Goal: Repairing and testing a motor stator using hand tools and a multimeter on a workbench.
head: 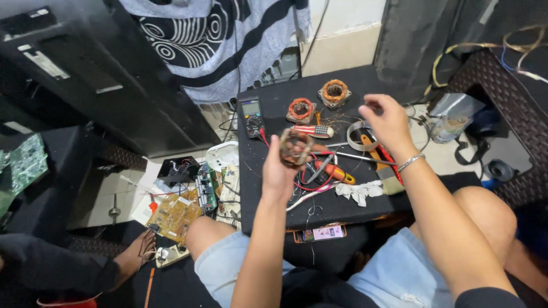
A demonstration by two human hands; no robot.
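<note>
The left hand [279, 171] is closed around a small round motor winding [295, 146], holding it up above the black worktop [268, 199], while the right hand [388, 120], raised well apart to the right with fingers pinched narrow, hovers over the tape roll [358, 128] and screwdrivers [334, 171].

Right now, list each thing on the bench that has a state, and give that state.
left hand: raised, gripping a stator.
stator: held off the table.
right hand: raised, fingers pinched; whether it holds anything is unclear.
multimeter: lying flat, leads attached.
two wound coils: resting on the black table.
phone: screen lit.
</note>
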